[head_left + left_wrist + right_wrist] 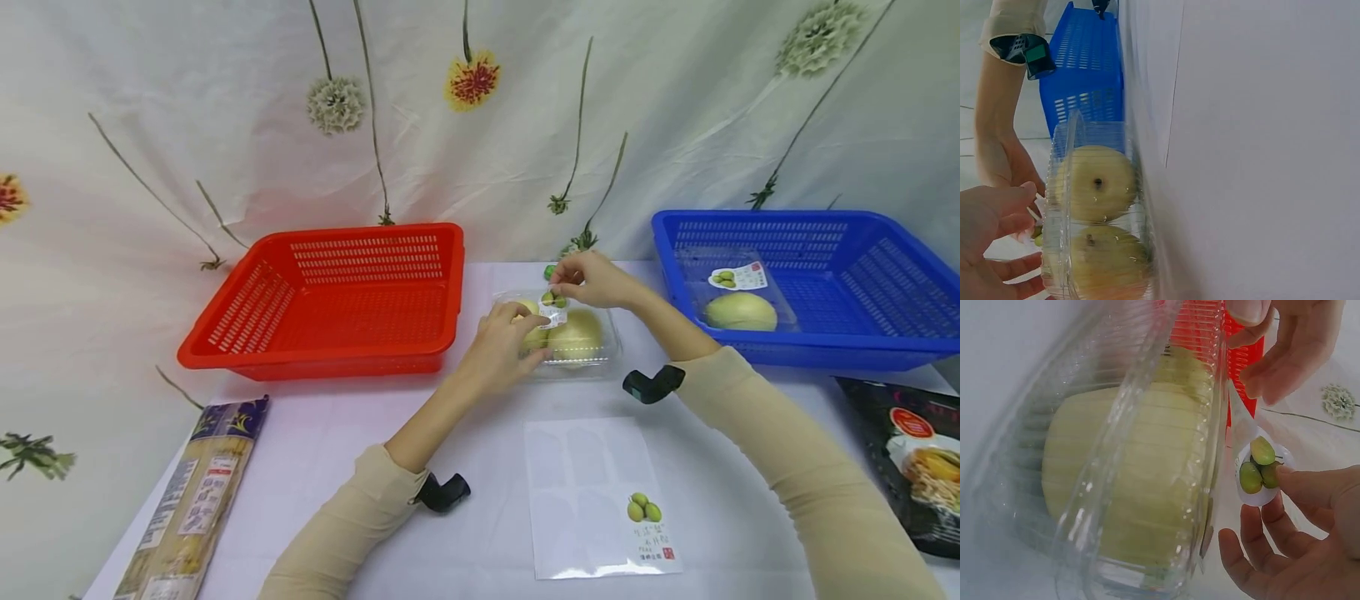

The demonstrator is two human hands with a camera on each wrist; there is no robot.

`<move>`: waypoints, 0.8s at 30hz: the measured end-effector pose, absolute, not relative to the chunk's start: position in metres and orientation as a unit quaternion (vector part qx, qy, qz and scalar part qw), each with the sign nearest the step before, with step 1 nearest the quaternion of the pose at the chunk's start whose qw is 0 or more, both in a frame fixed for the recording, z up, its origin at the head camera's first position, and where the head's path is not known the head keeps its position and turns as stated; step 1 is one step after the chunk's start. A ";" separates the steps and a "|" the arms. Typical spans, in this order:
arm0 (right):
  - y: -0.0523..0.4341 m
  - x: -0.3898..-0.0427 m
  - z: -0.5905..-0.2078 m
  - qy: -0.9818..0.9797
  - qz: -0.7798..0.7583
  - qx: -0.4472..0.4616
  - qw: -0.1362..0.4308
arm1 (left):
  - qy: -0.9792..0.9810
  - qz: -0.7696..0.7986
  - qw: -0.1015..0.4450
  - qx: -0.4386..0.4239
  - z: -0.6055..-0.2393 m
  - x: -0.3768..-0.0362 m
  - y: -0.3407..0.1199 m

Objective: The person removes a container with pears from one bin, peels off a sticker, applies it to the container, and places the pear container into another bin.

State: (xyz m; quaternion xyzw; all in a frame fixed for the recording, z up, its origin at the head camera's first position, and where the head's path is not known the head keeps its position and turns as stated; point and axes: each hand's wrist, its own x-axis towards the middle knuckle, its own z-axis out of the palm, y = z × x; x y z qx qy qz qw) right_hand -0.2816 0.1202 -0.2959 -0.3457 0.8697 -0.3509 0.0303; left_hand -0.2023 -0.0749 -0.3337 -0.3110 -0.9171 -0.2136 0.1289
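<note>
A clear plastic clamshell box with two pale yellow-green round fruits stands at the table's middle back. My right hand pinches the upper end of a white label with printed green fruit between thumb and fingertip. That end is lifted off the lid, and the label's lower part lies against it. On the box's left side, my left hand has loosely bent, spread fingers, with fingertips at the lid and the label's lower end. In the left wrist view the lid partly hides the right hand.
A red basket stands left of the box. To the right, a blue basket holds another labelled box of fruit. A label sheet lies in front, noodle packs at left, a black food bag at right.
</note>
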 end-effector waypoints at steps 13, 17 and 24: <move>0.114 -0.271 -0.308 0.903 -0.316 -0.290 0.031 | -0.939 -0.133 0.093 -0.304 -0.343 -0.203 -0.074; 0.116 -0.264 -0.314 0.911 -0.302 -0.279 0.014 | -0.942 -0.125 0.089 -0.300 -0.345 -0.203 -0.076; 0.126 -0.256 -0.328 0.918 -0.309 -0.248 -0.026 | -0.939 -0.135 0.088 -0.302 -0.347 -0.203 -0.081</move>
